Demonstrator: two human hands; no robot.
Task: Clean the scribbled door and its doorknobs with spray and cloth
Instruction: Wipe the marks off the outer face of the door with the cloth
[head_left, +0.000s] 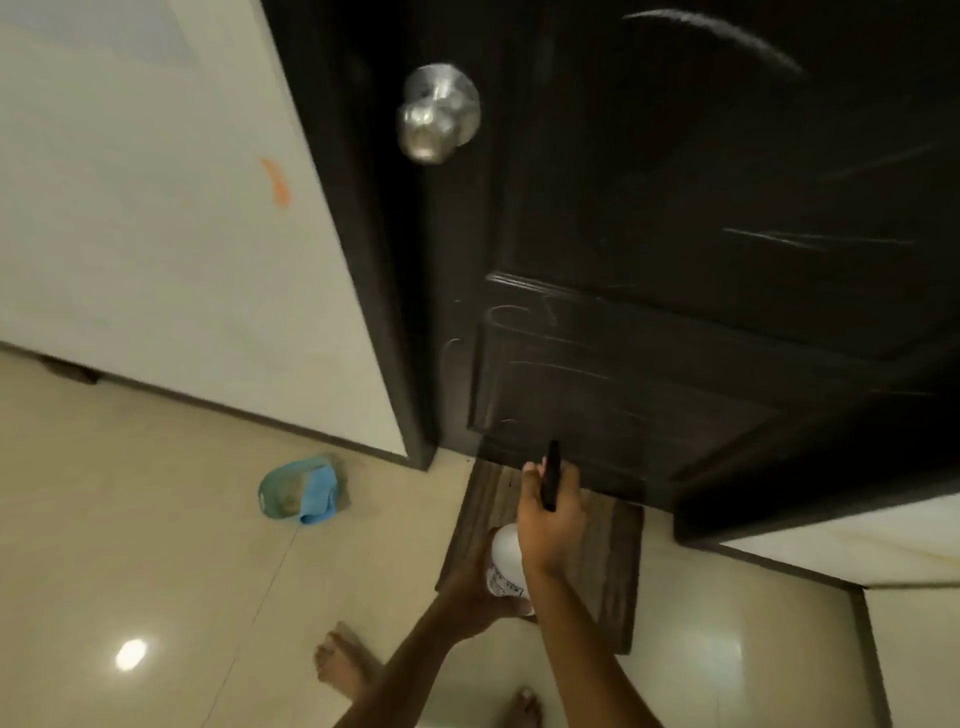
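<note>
A dark brown panelled door fills the upper right, with pale scribbles across its middle and lower panels. Its silver round doorknob sticks out near the door's left edge. Low in front of the door is a white spray bottle with a black spray head. My right hand grips the black head from above. My left hand holds the bottle's lower body from underneath. A blue and green cloth lies crumpled on the floor left of the door, away from both hands.
A dark wooden threshold board lies on the beige tile floor under the door. A cream wall with an orange mark stands to the left. My bare feet show at the bottom. Another cream wall is at the right.
</note>
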